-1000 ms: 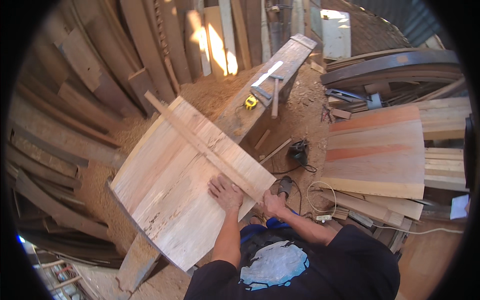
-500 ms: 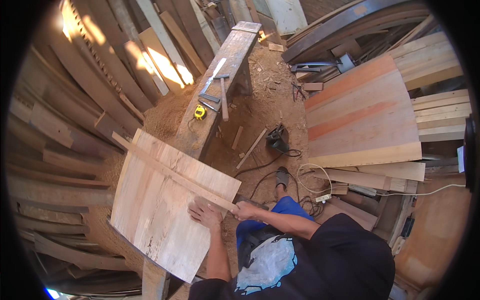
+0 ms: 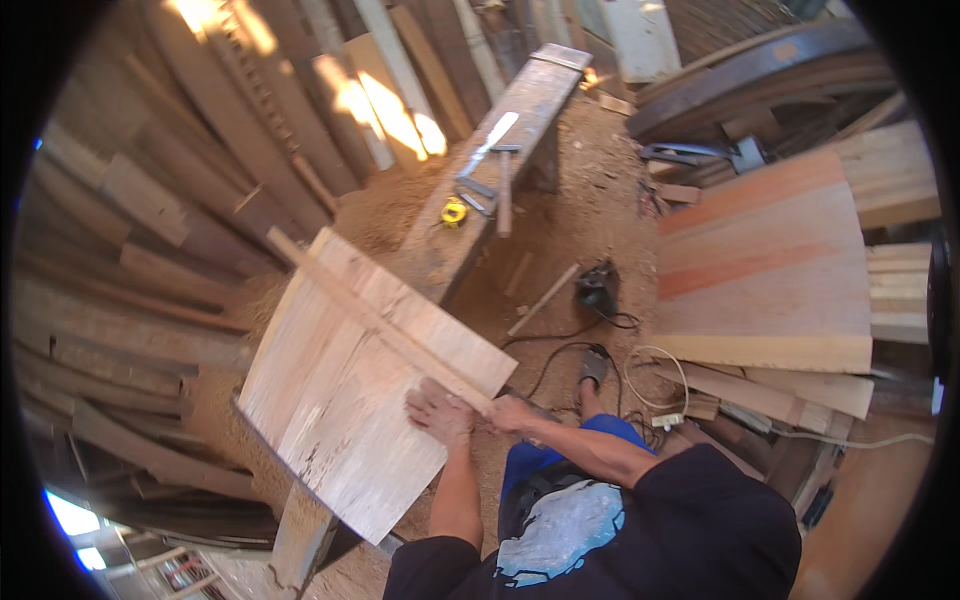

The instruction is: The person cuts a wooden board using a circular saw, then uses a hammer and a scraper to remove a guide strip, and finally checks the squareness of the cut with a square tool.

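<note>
A wide board of pale wood (image 3: pixel 370 430) with a slightly curved left edge lies before me. Across it, from the far left corner toward my body, runs a long narrow wooden strip (image 3: pixel 385 328) whose far end sticks out past the board. My left hand (image 3: pixel 440 412) is open, lying flat on the board with fingers spread, right beside the strip. Wrapped round the strip's near end is my right hand (image 3: pixel 512 412), closed, at the board's right edge. The palm side of the right hand is hidden.
On a narrow bench (image 3: pixel 545 95) ahead lie a hammer (image 3: pixel 505 185), a carpenter's square (image 3: pixel 478 187) and a yellow tape measure (image 3: pixel 454 212). A dark corded power tool (image 3: pixel 597 288) sits on the sawdust floor. To the right rests a large curved panel (image 3: pixel 765 270) near an extension socket (image 3: pixel 667 421).
The whole view has swung, so the scene sits further right in the picture. Against the board, both hands and the strip keep about the same places.
</note>
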Demonstrator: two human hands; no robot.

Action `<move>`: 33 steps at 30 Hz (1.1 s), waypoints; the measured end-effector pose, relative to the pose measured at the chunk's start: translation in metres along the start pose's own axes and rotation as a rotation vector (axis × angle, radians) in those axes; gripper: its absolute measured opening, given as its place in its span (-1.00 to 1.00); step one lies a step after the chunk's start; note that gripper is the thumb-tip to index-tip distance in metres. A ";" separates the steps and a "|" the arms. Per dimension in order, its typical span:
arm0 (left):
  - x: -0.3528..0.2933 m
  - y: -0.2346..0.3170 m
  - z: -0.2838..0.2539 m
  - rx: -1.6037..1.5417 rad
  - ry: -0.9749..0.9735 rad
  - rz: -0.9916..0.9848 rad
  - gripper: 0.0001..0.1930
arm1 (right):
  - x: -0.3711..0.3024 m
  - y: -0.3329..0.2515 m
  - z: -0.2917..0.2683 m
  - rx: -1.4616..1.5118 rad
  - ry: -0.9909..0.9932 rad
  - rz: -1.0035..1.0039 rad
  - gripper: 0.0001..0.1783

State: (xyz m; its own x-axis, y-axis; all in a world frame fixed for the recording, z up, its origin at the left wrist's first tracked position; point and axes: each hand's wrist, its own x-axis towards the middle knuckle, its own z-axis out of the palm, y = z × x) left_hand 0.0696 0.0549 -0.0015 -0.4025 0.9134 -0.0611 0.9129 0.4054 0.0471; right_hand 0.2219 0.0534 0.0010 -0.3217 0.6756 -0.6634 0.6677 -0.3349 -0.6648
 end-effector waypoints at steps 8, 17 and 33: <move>-0.003 0.001 -0.009 -0.122 0.079 0.027 -0.22 | -0.061 0.023 -0.049 0.054 0.382 -0.041 -0.56; 0.003 -0.016 -0.005 -0.230 0.063 0.172 -0.20 | -0.138 0.193 -0.081 0.039 0.561 0.268 -0.62; 0.002 0.032 -0.005 -0.094 -0.263 -0.330 0.04 | -0.167 0.285 -0.121 0.618 0.340 0.429 -0.77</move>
State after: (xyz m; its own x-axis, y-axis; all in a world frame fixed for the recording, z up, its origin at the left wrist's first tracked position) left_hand 0.0979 0.0697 0.0047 -0.6301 0.6984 -0.3395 0.7228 0.6873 0.0725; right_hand 0.5470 -0.0752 -0.0361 0.1640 0.5353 -0.8286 0.1648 -0.8431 -0.5120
